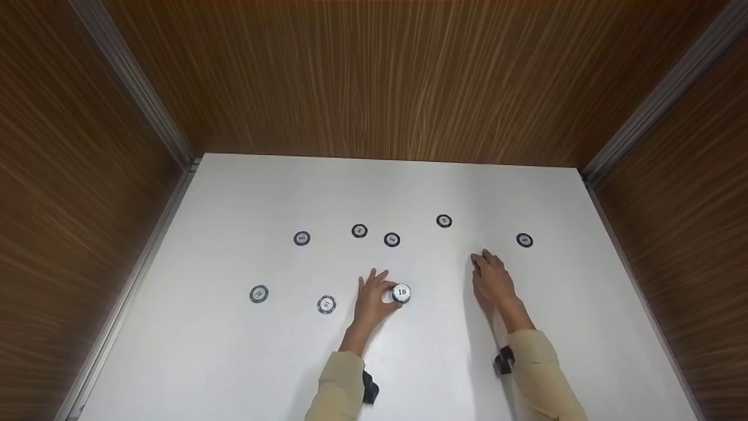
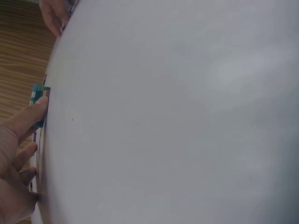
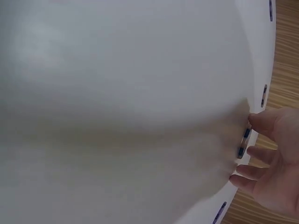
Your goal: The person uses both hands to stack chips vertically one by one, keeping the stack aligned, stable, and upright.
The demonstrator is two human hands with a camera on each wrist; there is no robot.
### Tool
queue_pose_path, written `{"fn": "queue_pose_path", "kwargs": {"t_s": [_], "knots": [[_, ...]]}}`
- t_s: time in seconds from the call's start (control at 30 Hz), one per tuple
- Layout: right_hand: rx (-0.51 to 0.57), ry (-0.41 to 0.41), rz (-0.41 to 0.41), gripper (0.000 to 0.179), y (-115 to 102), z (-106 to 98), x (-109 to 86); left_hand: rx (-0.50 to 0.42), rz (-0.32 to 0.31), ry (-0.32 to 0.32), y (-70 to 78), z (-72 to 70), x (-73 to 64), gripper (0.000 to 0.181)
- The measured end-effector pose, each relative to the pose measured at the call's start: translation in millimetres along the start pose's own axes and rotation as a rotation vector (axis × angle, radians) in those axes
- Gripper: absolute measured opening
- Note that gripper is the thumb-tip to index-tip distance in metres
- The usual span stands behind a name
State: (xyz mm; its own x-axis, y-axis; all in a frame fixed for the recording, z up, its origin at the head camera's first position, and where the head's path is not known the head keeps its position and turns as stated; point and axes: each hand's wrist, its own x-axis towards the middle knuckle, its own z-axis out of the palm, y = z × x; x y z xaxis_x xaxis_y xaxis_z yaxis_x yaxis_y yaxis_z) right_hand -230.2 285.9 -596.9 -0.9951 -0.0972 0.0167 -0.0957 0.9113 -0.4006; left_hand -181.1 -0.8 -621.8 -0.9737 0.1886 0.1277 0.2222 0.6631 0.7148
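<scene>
Chip stack (image 1: pixel 401 293) clamped in left grip (image 1: pixel 371 303); right grip (image 1: pixel 495 283), three o'clock, around another chip (image 3: pixel 244 143), pinch unclear: likely gathering, lift needed next.

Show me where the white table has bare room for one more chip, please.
Bare room: the table between the chip stack in the left hand and the right hand; also the far left corner, beyond the leftmost chip. Crowded: beyond the left hand, where two dark chips lie close together.
</scene>
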Motion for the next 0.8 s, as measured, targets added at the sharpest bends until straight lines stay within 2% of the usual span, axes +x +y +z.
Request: {"fn": "queue_pose_path", "kwargs": {"t_s": [0.23,0.5,0.8], "knots": [[-0.031,0.102,-0.02,0.028,-3.0,1.2,-1.4,-0.013,-0.004,0.0,-0.1,0.7,1.1,0.039],[-0.033,0.145,-0.023,0.022,-6.6,0.0,-1.0,0.013,0.003,0.001,-0.1,-2.2,1.6,0.039],[-0.029,0.178,-0.044,0.019,-3.2,2.3,-3.3,-0.007,-0.003,-0.009,1.7,-1.8,0.1,0.039]]}}
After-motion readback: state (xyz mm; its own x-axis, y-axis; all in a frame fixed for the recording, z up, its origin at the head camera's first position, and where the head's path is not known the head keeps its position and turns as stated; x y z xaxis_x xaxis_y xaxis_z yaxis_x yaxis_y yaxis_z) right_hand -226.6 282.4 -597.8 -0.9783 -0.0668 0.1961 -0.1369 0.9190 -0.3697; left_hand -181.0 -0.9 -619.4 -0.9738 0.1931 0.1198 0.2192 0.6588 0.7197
